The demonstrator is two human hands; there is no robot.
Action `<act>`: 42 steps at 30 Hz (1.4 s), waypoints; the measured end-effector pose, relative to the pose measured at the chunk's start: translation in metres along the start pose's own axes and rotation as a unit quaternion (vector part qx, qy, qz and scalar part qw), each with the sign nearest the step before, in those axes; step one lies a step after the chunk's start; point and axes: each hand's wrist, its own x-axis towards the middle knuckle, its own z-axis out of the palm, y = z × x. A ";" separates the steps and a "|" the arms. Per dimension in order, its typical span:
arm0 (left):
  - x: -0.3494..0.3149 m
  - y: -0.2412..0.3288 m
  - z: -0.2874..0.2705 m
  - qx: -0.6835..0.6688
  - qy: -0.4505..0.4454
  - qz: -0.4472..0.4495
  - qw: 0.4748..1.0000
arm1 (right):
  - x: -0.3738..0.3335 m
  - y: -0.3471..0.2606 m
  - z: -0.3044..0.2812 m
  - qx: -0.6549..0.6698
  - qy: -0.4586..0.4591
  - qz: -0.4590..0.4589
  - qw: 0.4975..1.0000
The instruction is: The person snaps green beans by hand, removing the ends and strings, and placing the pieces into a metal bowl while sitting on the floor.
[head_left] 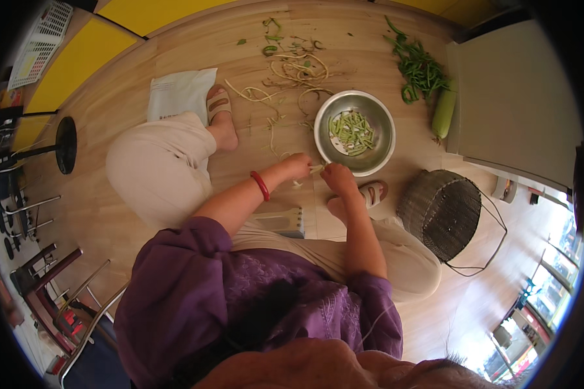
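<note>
In front of me my left hand (296, 166) and my right hand (338, 177) are close together, both closed. A short pale-green length of long bean (316, 168) shows between them, gripped at both ends. Just beyond my right hand stands a round steel basin (322, 139) on the floor. Short cut or snapped green bean pieces (353, 131) lie heaped in its bottom. Past my left hand, long thin beans (259, 97) and trimmings are strewn over the wood floor. My fingertips are too small to make out in detail.
At the far right lie a heap of green peppers (418, 68) and a pale-green gourd (443, 115), beside a light-coloured cabinet (519, 97). A dark wire basket (440, 214) with a handle tips by my right knee. A white bag (175, 94) lies near my left foot.
</note>
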 end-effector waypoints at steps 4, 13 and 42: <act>0.044 -0.120 0.047 0.189 -0.074 0.058 0.977 | -0.002 -0.021 -0.010 -0.015 -0.065 -0.010 0.998; 0.073 -0.149 -0.072 -0.011 0.383 -0.188 0.904 | -0.007 -0.044 -0.004 0.027 -0.081 -0.084 0.993; 0.100 0.004 -0.029 -0.155 0.208 0.248 0.933 | 0.010 -0.058 -0.022 0.056 -0.105 -0.029 0.992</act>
